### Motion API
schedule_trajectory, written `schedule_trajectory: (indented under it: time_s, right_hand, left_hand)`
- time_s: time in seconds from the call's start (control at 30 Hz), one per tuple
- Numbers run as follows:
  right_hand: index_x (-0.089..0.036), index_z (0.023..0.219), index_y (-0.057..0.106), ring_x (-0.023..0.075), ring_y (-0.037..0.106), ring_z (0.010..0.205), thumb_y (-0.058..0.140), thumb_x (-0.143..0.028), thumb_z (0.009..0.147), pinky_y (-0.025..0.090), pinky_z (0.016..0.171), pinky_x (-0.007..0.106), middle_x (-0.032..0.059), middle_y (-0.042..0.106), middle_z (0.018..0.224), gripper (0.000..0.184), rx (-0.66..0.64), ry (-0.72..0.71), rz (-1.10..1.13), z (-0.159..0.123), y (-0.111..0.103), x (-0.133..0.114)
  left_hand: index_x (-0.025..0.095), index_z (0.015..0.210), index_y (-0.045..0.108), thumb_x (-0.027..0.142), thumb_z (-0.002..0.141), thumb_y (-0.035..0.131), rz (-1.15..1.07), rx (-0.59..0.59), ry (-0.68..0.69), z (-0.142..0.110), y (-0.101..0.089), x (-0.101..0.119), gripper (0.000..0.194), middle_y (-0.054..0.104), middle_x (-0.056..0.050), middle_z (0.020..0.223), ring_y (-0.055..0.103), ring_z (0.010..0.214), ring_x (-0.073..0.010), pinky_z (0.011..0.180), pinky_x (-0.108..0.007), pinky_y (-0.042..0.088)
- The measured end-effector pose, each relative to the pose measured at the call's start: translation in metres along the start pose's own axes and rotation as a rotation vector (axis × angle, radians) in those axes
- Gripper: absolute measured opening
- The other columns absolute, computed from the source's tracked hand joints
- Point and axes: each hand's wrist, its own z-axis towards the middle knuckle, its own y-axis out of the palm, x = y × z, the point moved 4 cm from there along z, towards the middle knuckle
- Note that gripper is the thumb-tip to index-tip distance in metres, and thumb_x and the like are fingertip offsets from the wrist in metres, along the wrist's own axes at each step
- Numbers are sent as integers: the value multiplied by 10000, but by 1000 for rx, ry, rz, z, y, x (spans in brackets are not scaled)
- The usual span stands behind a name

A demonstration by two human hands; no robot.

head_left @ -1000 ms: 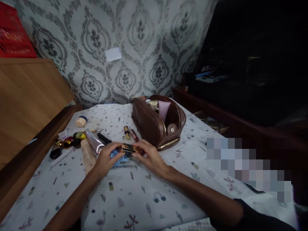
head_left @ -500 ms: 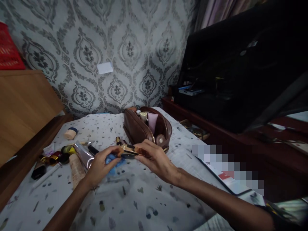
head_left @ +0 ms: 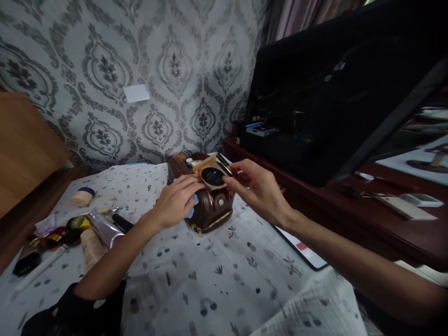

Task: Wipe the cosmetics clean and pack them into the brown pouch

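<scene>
Both hands are raised above the bed, holding an open gold compact (head_left: 212,173) with a black disc inside. My right hand (head_left: 257,189) pinches its right edge. My left hand (head_left: 177,201) grips its left side and also clutches a blue cloth (head_left: 191,211) under the fingers. Just behind the hands stands an open brown leather toiletry bag (head_left: 206,210) with a tube and small jars showing inside it.
Loose cosmetics lie at the left on the printed sheet (head_left: 217,280): a silver tube (head_left: 105,226), a beige bottle (head_left: 91,245), a round jar (head_left: 82,197), dark small items (head_left: 52,235). A wooden headboard stands left, a dark wooden desk (head_left: 350,205) with black cases right.
Both hands lifted the compact from the sheet up in front of the bag, and it now shows open. The view swung to the right.
</scene>
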Motion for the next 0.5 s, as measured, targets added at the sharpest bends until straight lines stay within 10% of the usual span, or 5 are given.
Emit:
schedule_trajectory:
  time_s: [0.23, 0.5]
  right_hand:
    - [-145, 821, 630, 147, 557, 693, 536, -304, 888, 373, 622, 257, 57, 641, 818, 196, -252, 73, -424, 18, 6, 2]
    - [-186, 1165, 602, 223, 650, 931, 506, -233, 922, 380, 649, 270, 81, 688, 1127, 266, -522, 45, -759, 39, 30, -4]
  left_hand:
    - [363, 1331, 554, 3, 838, 471, 184, -222, 41, -13, 17, 19, 616, 416, -102, 1475, 351, 1411, -314, 769, -341, 603]
    - [361, 1317, 559, -62, 770, 459, 215, -144, 52, -32, 32, 13, 699, 296, -128, 1552, 232, 1476, -366, 742, -333, 586]
